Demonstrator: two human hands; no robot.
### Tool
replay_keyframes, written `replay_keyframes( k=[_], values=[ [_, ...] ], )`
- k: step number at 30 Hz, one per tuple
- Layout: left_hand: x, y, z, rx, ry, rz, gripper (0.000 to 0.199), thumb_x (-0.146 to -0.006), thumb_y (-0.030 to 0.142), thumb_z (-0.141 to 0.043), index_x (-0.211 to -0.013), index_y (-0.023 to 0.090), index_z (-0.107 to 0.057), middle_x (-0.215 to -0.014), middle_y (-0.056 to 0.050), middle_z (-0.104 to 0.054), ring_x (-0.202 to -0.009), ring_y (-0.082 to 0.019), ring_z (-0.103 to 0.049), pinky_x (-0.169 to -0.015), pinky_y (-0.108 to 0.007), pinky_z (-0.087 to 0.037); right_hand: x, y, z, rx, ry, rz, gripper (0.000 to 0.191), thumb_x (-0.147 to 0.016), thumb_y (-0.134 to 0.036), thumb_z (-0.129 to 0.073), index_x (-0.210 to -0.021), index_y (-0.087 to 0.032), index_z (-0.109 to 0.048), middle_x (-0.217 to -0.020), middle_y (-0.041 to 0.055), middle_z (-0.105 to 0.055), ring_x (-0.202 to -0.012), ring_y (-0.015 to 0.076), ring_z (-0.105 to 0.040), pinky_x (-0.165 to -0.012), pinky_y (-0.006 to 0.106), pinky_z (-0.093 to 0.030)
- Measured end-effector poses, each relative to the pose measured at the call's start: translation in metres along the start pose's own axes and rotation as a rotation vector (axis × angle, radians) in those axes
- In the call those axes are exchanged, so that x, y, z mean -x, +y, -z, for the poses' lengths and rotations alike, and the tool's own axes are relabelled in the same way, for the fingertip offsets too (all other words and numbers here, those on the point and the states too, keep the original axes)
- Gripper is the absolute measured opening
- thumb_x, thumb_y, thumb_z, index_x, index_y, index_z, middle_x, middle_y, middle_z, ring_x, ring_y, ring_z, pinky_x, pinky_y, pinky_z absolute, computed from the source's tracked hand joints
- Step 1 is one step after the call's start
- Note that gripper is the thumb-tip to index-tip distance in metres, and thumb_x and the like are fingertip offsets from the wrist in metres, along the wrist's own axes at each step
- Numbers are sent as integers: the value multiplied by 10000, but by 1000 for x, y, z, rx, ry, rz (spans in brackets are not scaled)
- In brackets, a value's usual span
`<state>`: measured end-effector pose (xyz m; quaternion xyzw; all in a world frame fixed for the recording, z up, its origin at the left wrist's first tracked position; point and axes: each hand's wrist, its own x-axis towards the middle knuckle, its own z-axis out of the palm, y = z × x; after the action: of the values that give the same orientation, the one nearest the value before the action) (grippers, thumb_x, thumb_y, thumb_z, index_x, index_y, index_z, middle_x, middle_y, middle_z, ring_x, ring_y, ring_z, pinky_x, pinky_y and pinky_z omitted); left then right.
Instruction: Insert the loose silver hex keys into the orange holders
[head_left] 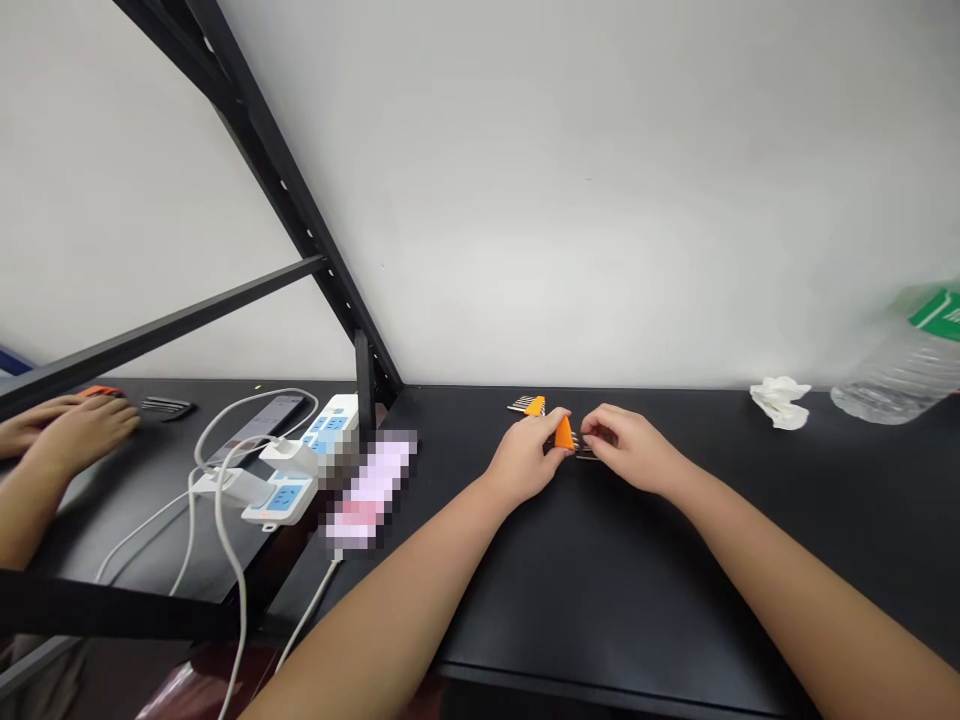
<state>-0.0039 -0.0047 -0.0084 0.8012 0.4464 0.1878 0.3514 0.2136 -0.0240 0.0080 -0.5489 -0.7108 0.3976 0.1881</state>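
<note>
My left hand (534,458) is closed around an orange holder (564,434) at the middle of the black table. Thin metal rods that look like hex keys (522,404) stick out of the holder's far left end. More of these rods show on its right side, between my two hands. My right hand (626,447) pinches at those rods, its fingertips close to the holder. The fingers partly hide which rod they hold.
A white power strip (341,420) with plugs and cables and a blurred phone (367,500) lie left, near a black metal frame (300,220). Right are a crumpled tissue (781,402) and plastic bottle (892,375). Far left, another person's hands (82,435) touch an orange item.
</note>
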Motion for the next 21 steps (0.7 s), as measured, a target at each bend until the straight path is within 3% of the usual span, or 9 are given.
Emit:
replay_keyframes(
  k=[4,7,13,18,21],
  values=[
    [1,-5,-4,10,46,27,478,-884,257,-671,-1348,267,-558,-1078,-32,-706,-1036,-228,-662,-962,-374,-515,6,7,6,276,-244,1,97,-863,-209,-572,-864,-208,-669,-956,46,-613,-822,150,-580,-705,263,-437],
    [1,-5,-3,19,49,30,474,-882,261,-680,-1343,263,-568,-1085,-31,-712,-1027,-225,-669,-963,-374,-518,8,3,1,409,-290,-15,105,-829,-140,-564,-775,-183,-643,-887,59,-602,-764,147,-568,-661,260,-399],
    [0,-7,-3,56,55,73,484,-871,262,-693,-1341,265,-579,-1105,-25,-715,-957,-202,-673,-892,-337,-531,7,-2,8,343,-193,-26,92,-790,-118,-551,-746,-196,-571,-788,16,-624,-619,113,-517,-553,241,-334],
    [0,-4,-3,98,32,77,484,-872,255,-686,-1342,274,-572,-1033,0,-709,-874,-170,-658,-849,-298,-528,5,0,20,167,26,55,132,-902,-209,-495,-915,-214,-626,-868,14,-661,-707,121,-571,-642,244,-426],
    [1,1,-1,109,4,68,477,-870,259,-687,-1332,278,-572,-1027,3,-704,-849,-162,-644,-830,-291,-521,4,0,16,149,57,116,197,-948,-232,-478,-962,-221,-674,-928,31,-659,-742,120,-578,-668,251,-446]
  ],
)
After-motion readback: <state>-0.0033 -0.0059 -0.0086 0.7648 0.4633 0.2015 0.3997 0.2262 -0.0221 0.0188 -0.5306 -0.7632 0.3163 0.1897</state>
